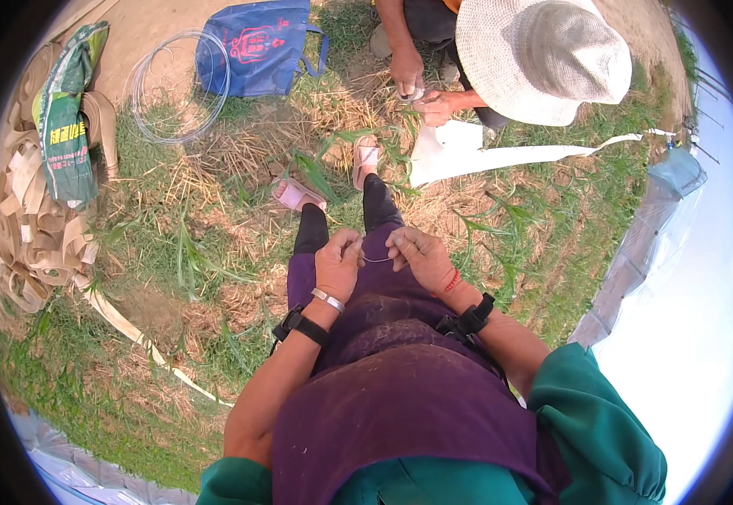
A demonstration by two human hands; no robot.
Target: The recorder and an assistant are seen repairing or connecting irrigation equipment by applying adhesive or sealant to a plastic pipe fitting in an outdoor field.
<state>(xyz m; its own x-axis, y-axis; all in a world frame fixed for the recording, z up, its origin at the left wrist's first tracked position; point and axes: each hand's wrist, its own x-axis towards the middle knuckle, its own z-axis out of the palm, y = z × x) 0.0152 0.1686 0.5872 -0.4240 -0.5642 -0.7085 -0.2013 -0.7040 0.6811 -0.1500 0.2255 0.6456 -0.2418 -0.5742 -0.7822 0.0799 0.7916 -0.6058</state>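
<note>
A short piece of thin wire (375, 260) hangs in a slack curve between my two hands, in front of my purple apron (408, 396). My left hand (339, 263) pinches one end, its fingers closed. The other end is pinched between the thumb and fingers of my right hand (423, 261). The very tips of the wire are hidden in my fingers. Across from me a person in a pale brimmed hat (543, 59) bends over a white flat hose (518, 158), both of that person's hands (435, 108) close together at its near end.
A loose coil of wire (141, 109) lies beside a blue bag (286, 63) on straw and grass. At far left, a green sack (68, 139) rests on heaped beige flat hose (30, 194). A pale strip (135, 332) trails from that heap. Plastic sheeting (627, 278) runs along the right.
</note>
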